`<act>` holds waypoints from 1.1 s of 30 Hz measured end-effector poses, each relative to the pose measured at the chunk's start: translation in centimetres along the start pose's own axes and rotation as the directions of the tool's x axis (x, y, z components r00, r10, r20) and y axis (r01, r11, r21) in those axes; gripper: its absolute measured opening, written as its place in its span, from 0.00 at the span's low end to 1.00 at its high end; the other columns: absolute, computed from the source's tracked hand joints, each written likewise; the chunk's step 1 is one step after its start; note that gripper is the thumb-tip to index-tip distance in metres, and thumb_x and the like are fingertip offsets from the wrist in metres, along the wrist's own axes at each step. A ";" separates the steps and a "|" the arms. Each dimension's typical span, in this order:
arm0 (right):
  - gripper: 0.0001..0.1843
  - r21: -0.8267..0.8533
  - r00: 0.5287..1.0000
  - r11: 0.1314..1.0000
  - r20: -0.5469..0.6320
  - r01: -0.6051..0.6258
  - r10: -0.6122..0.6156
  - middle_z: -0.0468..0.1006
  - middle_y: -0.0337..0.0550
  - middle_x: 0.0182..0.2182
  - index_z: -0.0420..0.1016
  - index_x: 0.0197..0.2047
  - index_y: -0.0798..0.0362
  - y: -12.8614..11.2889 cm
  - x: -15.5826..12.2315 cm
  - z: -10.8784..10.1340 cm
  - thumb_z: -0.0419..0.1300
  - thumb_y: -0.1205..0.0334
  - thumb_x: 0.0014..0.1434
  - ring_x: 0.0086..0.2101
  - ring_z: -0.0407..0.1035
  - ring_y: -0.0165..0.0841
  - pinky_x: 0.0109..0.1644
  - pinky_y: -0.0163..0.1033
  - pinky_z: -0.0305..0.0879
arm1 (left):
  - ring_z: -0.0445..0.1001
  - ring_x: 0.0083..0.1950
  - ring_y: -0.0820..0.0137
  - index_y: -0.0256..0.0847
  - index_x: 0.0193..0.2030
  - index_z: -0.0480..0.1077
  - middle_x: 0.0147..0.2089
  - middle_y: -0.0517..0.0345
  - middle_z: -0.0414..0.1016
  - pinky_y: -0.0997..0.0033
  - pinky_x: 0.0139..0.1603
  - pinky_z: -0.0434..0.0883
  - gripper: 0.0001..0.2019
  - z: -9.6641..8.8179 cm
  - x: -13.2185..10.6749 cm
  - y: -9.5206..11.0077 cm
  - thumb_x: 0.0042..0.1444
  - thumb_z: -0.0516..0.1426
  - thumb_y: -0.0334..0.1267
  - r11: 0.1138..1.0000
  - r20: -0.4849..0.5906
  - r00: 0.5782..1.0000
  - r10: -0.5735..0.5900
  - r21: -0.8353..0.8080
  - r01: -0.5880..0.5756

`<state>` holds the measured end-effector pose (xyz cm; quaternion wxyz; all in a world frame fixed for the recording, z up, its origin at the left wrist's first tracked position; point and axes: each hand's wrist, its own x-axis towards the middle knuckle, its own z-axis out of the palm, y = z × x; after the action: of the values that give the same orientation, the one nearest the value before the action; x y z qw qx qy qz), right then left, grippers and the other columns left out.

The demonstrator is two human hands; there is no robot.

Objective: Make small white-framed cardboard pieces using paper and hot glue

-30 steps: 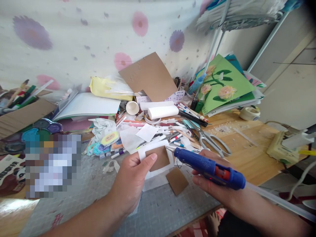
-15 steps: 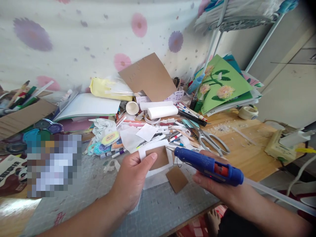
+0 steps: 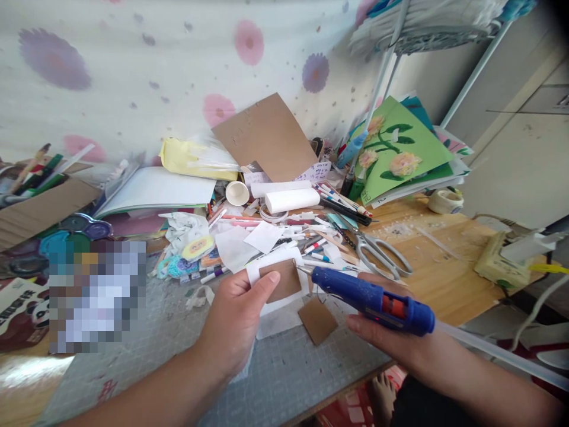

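Note:
Between thumb and fingers, my left hand (image 3: pixel 242 311) pinches a small brown cardboard piece (image 3: pixel 285 286) lying on a white paper sheet (image 3: pixel 254 271) whose border shows around it. My right hand (image 3: pixel 391 338) is wrapped round a blue hot glue gun (image 3: pixel 373 299), with a translucent glue stick (image 3: pixel 498 354) coming out of its back. The metal nozzle (image 3: pixel 303 268) is at the cardboard's upper right edge; whether it touches I cannot tell. Below, a second brown cardboard square (image 3: pixel 317 321) lies partly over white paper on the grey cutting mat (image 3: pixel 178 367).
Grey-handled scissors (image 3: pixel 384 252) lie right of a heap of markers and paper scraps. Behind stand white rolls (image 3: pixel 293 200), a paper cup (image 3: pixel 237 193) and a large cardboard sheet (image 3: pixel 269 136). A power strip (image 3: pixel 500 261) with cables sits at the right edge.
The paper and cardboard in my left hand have tilted and shifted slightly left. The glue gun has moved a little left and its tip is nearer the cardboard's upper right edge.

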<state>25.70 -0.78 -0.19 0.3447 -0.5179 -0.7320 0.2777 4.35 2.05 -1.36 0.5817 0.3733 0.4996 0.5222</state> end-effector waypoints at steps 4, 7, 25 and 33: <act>0.05 -0.039 0.999 0.999 -0.040 -0.010 0.009 0.79 0.44 0.36 0.76 0.32 0.46 0.3 -0.4 0.2 0.60 0.56 0.53 0.39 0.73 0.42 0.39 0.43 0.73 | 0.73 0.33 0.68 0.43 0.43 0.76 0.31 0.59 0.78 0.71 0.36 0.67 0.13 -0.4 0.2 -0.3 0.51 0.61 0.42 1.000 0.089 0.996 0.011 -0.008 -0.010; 0.06 -0.069 0.999 0.998 -0.051 0.007 -0.011 0.79 0.44 0.36 0.77 0.34 0.46 0.3 -0.6 0.1 0.61 0.57 0.52 0.41 0.73 0.44 0.41 0.45 0.72 | 0.74 0.34 0.67 0.43 0.45 0.76 0.33 0.58 0.79 0.70 0.37 0.68 0.14 -0.4 0.2 -0.3 0.50 0.62 0.41 0.999 0.076 0.997 0.012 -0.037 -0.009; 0.05 -0.079 0.984 0.993 0.165 0.088 -0.074 0.73 0.39 0.24 0.72 0.27 0.47 0.0 -0.4 -0.5 0.58 0.62 0.55 0.31 0.71 0.37 0.32 0.41 0.69 | 0.78 0.40 0.61 0.39 0.47 0.75 0.38 0.51 0.82 0.65 0.40 0.73 0.18 0.3 0.0 0.4 0.49 0.63 0.39 0.981 0.032 0.998 -0.050 -0.184 0.055; 0.03 -0.026 0.984 1.000 0.180 -0.003 0.007 0.70 0.38 0.29 0.70 0.31 0.49 -0.4 -0.2 -0.6 0.58 0.62 0.57 0.32 0.68 0.34 0.35 0.40 0.65 | 0.78 0.40 0.61 0.39 0.47 0.75 0.38 0.52 0.82 0.64 0.42 0.72 0.17 0.2 0.2 0.4 0.50 0.62 0.39 0.983 0.079 0.995 -0.063 -0.169 0.076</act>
<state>26.05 -1.09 0.40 0.2700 -0.4969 -0.7623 0.3149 4.48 2.36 -0.97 0.6475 0.3230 0.4439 0.5286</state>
